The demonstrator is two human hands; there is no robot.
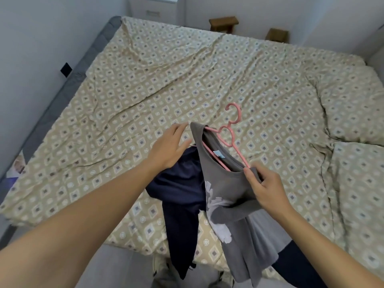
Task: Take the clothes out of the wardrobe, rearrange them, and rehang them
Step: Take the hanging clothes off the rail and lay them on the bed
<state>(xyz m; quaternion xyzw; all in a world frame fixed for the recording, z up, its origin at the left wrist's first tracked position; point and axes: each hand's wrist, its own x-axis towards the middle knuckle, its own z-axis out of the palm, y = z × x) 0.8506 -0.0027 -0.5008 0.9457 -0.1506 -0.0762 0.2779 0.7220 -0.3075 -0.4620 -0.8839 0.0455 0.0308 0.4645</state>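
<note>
Two garments are out of the wardrobe and at the near edge of the bed (pixel 187 65): a grey T-shirt (pixel 232 196) on a pink hanger (pixel 233 129), and a dark navy garment (pixel 178 190) lying on the cover beneath it. In the head view, the right hand (pixel 265 189) pinches the T-shirt's shoulder at the hanger's arm; the left hand (pixel 169 145) reaches flat-fingered toward the other shoulder, holding nothing. This looks like the rearranging step. Next, the left hand likely needs to take that shoulder. No container shows.
</note>
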